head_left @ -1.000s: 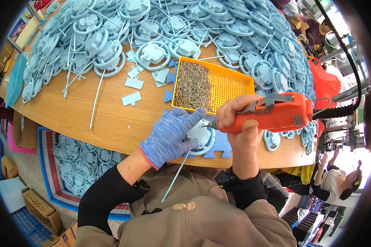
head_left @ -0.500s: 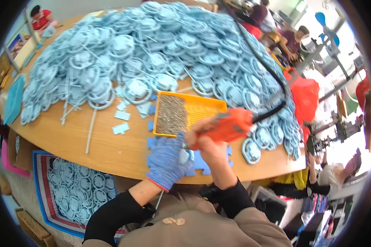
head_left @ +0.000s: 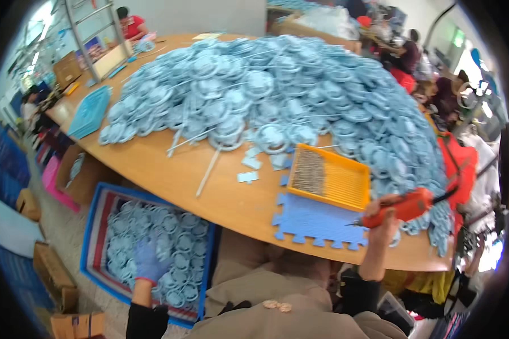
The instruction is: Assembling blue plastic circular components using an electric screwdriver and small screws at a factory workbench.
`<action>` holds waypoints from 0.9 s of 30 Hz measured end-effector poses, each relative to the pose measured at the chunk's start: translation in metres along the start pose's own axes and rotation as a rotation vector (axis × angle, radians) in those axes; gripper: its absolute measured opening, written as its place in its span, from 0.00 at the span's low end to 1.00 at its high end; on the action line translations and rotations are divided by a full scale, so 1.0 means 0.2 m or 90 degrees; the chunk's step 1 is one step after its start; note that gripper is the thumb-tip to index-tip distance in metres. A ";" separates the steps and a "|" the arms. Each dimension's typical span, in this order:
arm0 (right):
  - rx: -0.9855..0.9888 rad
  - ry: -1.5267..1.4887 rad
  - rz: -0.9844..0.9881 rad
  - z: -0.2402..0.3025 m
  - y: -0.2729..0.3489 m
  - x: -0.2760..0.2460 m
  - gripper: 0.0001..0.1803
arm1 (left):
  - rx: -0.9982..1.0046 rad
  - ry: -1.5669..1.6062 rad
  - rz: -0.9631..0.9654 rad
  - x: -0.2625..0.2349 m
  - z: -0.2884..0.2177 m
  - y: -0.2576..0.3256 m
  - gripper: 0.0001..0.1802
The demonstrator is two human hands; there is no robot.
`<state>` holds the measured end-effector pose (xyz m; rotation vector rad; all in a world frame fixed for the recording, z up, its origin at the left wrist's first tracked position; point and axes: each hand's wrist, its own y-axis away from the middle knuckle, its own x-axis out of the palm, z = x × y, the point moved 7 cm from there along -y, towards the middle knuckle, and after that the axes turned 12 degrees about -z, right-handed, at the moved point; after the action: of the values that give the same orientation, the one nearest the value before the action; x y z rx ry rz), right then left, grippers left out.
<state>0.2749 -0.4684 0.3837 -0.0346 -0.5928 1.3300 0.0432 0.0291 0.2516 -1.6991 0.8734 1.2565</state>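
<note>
My right hand [head_left: 382,221] grips an orange-red electric screwdriver [head_left: 414,204], its thin bit pointing left over the blue foam mat [head_left: 316,218] at the table's front edge. My left hand [head_left: 151,261], in a blue knitted glove, is down at a blue-rimmed crate [head_left: 90,240] full of light blue round plastic parts [head_left: 178,231]. Motion smears its fingers, so whether it holds a part is unclear. A yellow tray [head_left: 345,186] of small screws [head_left: 310,172] rests on the mat's far part.
A large heap of light blue ring-shaped parts [head_left: 300,85] covers the table's [head_left: 169,164] far side. Turquoise stacked trays [head_left: 90,113] stand at the left. A red bag [head_left: 461,169] hangs at the right. A cardboard box [head_left: 76,175] and other people [head_left: 131,27] are farther off.
My left hand has left the mat and moved down left to the crate. My right hand has drawn the screwdriver to the right of the tray. The view has swung left.
</note>
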 end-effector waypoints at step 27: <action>-0.052 0.036 -0.010 -0.08 -0.14 0.17 0.33 | 0.399 0.055 -0.020 -0.05 -1.09 -1.74 0.45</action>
<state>0.3112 -0.4395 0.3942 -0.1339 -0.5975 1.2851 0.4321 -0.0236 0.3686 -1.2576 1.1413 0.7740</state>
